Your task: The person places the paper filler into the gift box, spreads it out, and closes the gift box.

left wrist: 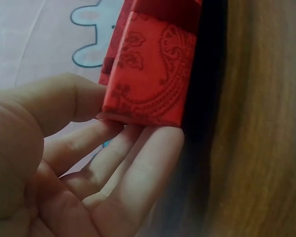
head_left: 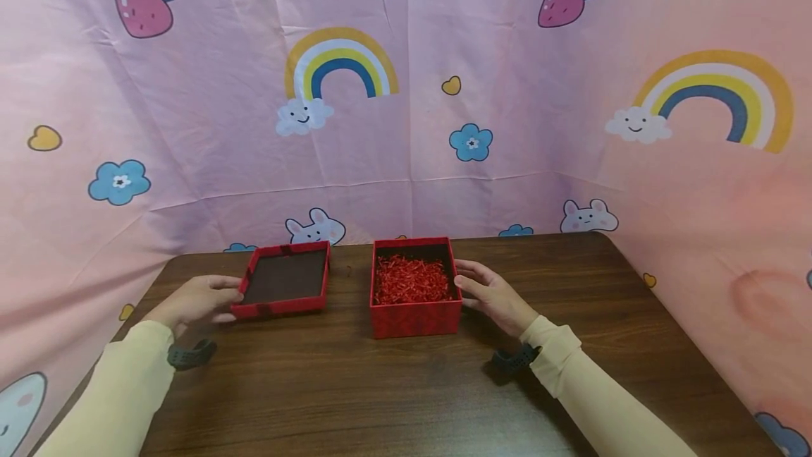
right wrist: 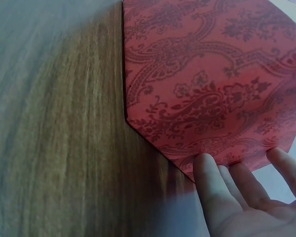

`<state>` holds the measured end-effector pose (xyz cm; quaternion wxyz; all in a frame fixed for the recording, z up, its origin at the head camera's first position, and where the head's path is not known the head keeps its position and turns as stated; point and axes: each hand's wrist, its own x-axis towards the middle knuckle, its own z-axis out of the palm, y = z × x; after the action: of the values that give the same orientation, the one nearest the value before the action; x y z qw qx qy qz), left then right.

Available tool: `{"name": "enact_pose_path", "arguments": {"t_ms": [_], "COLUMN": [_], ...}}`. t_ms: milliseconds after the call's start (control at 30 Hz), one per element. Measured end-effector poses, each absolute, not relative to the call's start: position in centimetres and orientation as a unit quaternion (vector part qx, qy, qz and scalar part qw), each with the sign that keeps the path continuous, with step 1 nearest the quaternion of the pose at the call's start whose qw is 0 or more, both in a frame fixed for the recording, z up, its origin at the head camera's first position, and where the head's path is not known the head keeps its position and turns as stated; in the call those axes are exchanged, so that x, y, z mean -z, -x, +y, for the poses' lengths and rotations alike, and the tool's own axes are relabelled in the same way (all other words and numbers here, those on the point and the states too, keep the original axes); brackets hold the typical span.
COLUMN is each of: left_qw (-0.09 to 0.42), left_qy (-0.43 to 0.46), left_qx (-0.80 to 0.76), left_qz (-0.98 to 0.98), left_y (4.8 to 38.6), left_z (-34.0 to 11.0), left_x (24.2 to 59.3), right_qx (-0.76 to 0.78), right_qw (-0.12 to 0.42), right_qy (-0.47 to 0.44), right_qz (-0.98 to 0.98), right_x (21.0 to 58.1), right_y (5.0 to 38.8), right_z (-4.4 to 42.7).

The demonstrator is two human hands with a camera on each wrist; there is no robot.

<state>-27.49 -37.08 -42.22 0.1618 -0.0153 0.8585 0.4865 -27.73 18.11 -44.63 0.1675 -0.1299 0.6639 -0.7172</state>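
A red box lid (head_left: 282, 307) lies with its dark inside facing up, left of centre. My left hand (head_left: 201, 300) is at its left side, fingers fairly straight and fingertips touching its outer wall. The left wrist view shows the thumb by the rim of the patterned lid (left wrist: 153, 74). Right of the lid stands an open red box (head_left: 415, 321), partly filled with red shredded paper (head_left: 412, 281). My right hand (head_left: 497, 296) touches the box's right wall. In the right wrist view, extended fingertips lie against the patterned box (right wrist: 212, 84).
Both things stand near the back of a dark wooden table (head_left: 355, 393). A pink and purple printed cloth (head_left: 419, 41) hangs behind and at both sides. Dark bands are on both wrists.
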Motion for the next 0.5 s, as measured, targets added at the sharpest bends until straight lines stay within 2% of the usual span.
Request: {"name": "enact_pose_path", "arguments": {"t_ms": [500], "left_qw": [0.136], "left_qy": [-0.004], "left_qx": [-0.548], "left_qz": [0.825], "left_y": [28.2], "left_z": [-36.0], "left_x": [38.4], "right_qx": [0.713], "right_qw": [0.180], "right_qy": [0.131], "right_qz": [0.665], "right_x": [44.6], "right_y": [27.8], "right_z": [18.3]}}
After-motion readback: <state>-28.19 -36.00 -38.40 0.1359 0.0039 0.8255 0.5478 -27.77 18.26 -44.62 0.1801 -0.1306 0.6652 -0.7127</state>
